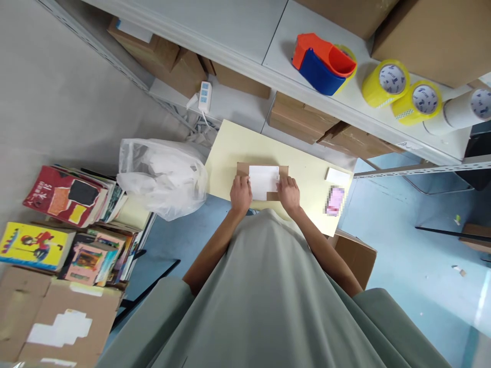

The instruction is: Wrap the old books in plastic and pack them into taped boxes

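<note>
A flat brown cardboard box (243,168) lies on the pale yellow table in front of my body. On top of it is a white paper label (263,179), its lower right corner stepped so that brown cardboard shows. At the label's left edge, my left hand (241,194) has its fingers bent and drawn together on the paper and box. Opposite it, my right hand (288,194) pinches the label's right edge. Both thumbs are partly hidden, and the grip on the paper is small to see.
Left of the table (230,140) sits a white plastic bag (163,176); stacked books (65,197) stand farther left. A white box (337,176) and a pixelated pink item (335,201) lie right. The shelf above holds a tape dispenser (320,64) and tape rolls (385,83).
</note>
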The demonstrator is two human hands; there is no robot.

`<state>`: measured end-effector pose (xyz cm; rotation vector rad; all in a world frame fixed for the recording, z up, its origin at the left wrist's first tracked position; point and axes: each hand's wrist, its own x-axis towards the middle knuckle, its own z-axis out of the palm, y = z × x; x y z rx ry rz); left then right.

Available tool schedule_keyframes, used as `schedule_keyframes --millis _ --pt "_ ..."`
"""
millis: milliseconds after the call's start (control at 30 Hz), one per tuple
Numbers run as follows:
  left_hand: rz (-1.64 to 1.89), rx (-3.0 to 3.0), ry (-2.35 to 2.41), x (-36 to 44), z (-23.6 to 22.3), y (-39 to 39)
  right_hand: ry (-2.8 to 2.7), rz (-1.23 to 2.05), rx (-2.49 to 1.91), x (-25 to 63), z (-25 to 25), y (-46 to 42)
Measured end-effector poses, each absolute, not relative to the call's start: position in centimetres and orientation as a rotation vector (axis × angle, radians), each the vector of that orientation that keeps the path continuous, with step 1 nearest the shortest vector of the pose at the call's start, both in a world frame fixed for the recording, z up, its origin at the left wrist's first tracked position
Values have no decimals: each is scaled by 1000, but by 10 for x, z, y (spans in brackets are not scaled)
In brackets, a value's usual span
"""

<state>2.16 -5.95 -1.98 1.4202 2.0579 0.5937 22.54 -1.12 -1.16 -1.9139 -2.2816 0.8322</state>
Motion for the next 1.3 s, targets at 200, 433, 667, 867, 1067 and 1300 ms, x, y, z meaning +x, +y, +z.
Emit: schedule_keyframes --millis 200,433,667,867,1067,1300 --pt "500 1909 1573 34 -26 -64 -2707 864 -1272 204 -26 -34" --pt "394 1890 1720 2 -42 -82 -2683 805 -1346 246 -29 -35" --pt "348 1879 1778 4 -39 -87 -2672 805 -1352 249 -29 -41" --pt "349 1920 1680 3 -34 -81 -2805 862 -1041 209 -41 -52" --pt "327 1934 1697 0 -32 -85 -2696 820 -1256 236 -36 -52" --pt "315 1916 1741 19 -37 -95 -2625 820 -1418 250 -34 -56"
